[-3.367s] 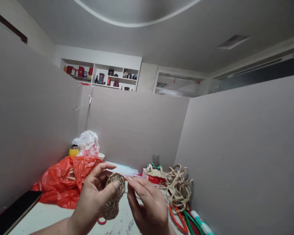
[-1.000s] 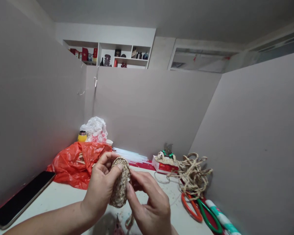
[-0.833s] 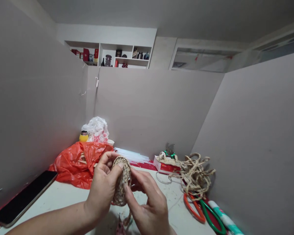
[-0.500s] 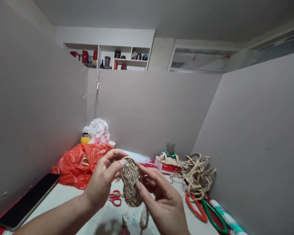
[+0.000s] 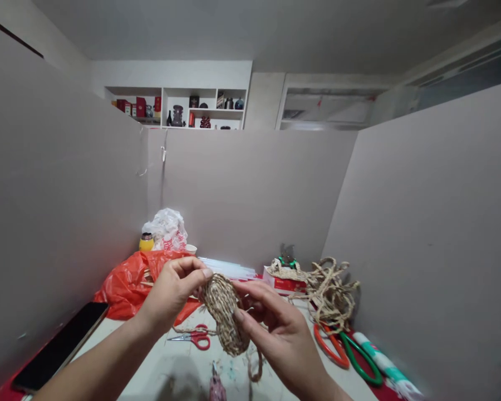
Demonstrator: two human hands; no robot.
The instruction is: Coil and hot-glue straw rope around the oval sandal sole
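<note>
A small sole-shaped piece of coiled straw rope (image 5: 224, 314) is held up above the table, tilted with its top toward the left. My left hand (image 5: 173, 292) is closed, thumb and fingers pinching its upper left edge. On the other side, my right hand (image 5: 271, 323) grips the right edge between thumb and fingers; some of its fingertips are hidden behind the piece. A loop of straw rope (image 5: 256, 367) hangs below, near my right wrist. Beneath the piece lie red-handled scissors (image 5: 199, 337) on the table, and a pinkish pointed object (image 5: 217, 384) is at the bottom edge.
A red plastic bag (image 5: 123, 284) and a black phone (image 5: 60, 348) lie on the left. To the right are a tangled heap of straw rope (image 5: 332, 292), orange (image 5: 332, 348) and green handles (image 5: 363, 362), and a white-and-teal roll (image 5: 384, 365). Grey partitions (image 5: 250, 189) enclose the table (image 5: 150, 356).
The straw piece has tilted, its lower end swinging right. My left hand has shifted slightly left along its top edge. The camera view has moved a little, showing more of the scissors.
</note>
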